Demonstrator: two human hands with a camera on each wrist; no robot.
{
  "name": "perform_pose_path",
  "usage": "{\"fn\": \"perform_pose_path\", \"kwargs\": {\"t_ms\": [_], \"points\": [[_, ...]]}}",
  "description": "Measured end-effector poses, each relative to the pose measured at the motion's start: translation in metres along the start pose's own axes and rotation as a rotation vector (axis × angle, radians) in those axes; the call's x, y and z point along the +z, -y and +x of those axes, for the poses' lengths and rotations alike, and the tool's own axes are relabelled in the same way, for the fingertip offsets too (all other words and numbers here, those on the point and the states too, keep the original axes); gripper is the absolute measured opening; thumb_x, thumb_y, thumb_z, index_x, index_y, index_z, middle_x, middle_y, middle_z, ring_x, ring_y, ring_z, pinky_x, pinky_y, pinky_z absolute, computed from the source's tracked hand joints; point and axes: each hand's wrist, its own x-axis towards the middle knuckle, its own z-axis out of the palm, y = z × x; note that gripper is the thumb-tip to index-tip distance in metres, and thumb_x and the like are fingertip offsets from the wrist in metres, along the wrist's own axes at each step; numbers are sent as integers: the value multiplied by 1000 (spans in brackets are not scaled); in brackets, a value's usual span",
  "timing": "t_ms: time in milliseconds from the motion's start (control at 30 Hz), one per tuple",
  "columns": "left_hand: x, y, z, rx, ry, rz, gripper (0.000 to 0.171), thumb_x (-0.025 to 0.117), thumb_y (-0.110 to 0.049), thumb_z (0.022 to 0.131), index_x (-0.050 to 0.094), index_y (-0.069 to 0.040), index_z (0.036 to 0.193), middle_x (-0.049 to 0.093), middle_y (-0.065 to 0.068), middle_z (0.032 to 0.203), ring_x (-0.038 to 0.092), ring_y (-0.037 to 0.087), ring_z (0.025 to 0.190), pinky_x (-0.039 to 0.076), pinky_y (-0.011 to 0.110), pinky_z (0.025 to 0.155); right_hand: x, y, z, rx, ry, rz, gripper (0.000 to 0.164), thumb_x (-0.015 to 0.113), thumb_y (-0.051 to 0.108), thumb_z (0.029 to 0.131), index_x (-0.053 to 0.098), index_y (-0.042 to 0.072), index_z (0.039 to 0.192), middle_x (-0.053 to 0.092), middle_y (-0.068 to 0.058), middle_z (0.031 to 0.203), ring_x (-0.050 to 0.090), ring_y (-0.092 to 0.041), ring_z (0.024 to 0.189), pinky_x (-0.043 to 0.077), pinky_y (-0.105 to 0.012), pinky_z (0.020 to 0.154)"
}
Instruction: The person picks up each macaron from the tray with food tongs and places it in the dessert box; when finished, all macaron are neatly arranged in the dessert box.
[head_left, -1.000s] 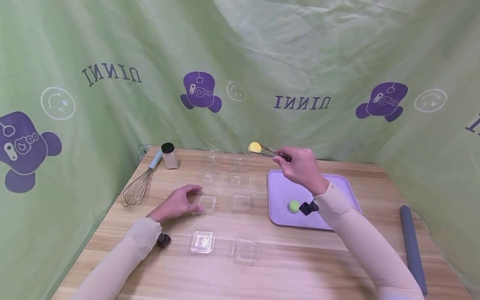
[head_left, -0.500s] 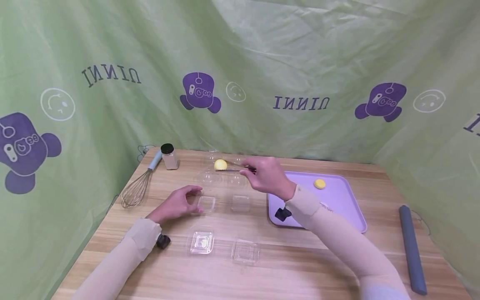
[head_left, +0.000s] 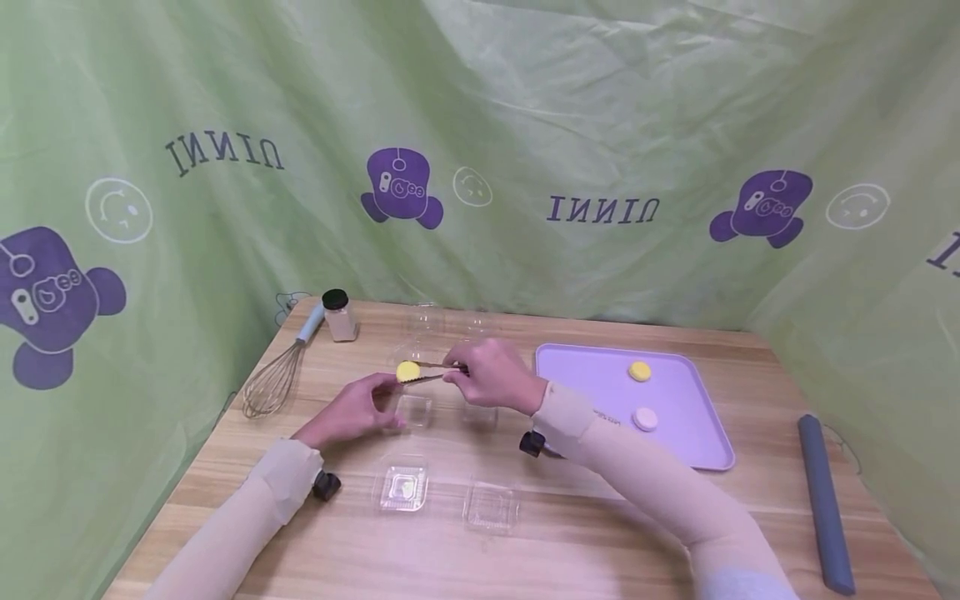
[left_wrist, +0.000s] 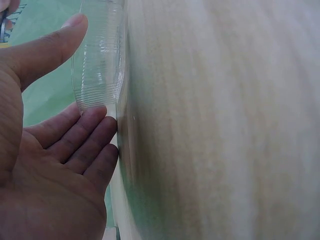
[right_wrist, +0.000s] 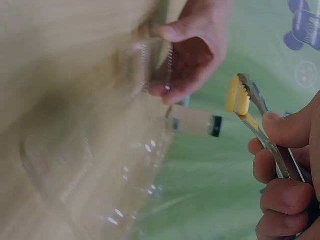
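Note:
My right hand (head_left: 497, 375) grips metal tongs (right_wrist: 256, 96) with serrated tips. Pinched in the tips is a yellow macaron (head_left: 408, 372), with a paler layer between its two halves. It is above a small clear plastic container (head_left: 417, 410), close to my left fingertips. My left hand (head_left: 354, 410) holds that container at its left side, thumb toward me and fingers on the far side. In the left wrist view the thumb (left_wrist: 55, 47) overlaps the ridged wall, and the fingertips (left_wrist: 102, 122) meet its corner.
A purple tray (head_left: 577, 354) at right bears a yellow macaron (head_left: 640, 371) and a pale pink macaron (head_left: 645, 419). More clear containers (head_left: 403, 487) stand around. A whisk (head_left: 277, 379) and black-lidded jar (head_left: 340, 317) are at left, a grey roll (head_left: 825, 504) at right.
My right hand has carried the tongs and yellow macaron leftward and down, from near the tray to above the container. The left hand has stayed at the container.

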Motion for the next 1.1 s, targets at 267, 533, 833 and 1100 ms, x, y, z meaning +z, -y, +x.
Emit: {"fn": "perform_pose_path", "kwargs": {"t_ms": [267,533,833,1100], "points": [[-1,-2,-1,-6,-10,7,90,92,-35,69,51,-6,144,62,13,137,55,33,129,41,58,116,23,4,2,47,165,26,19,72,29,92,78,13,101,75,5,77,37,1,46,27,-14,41],[-1,0,0,15,2,14,88,91,-35,71,52,-7,144,61,13,143,55,34,134,42,55,118,41,6,3,92,276,-31,15,71,30,93,78,19,100,74,8,77,49,-1,53,36,-15,46],[0,-2,-1,26,2,3,87,91,-34,71,52,-6,143,63,14,139,57,34,132,41,56,118,47,8,3,95,331,-8,12,70,27,93,75,17,97,67,9,71,48,-1,50,40,-15,43],[0,-3,-1,5,-3,23,88,92,-35,70,52,-8,143,63,12,140,56,33,134,41,56,119,44,9,1,70,329,-53,11,71,27,93,74,17,95,65,8,67,46,-1,48,37,-14,41]]}}
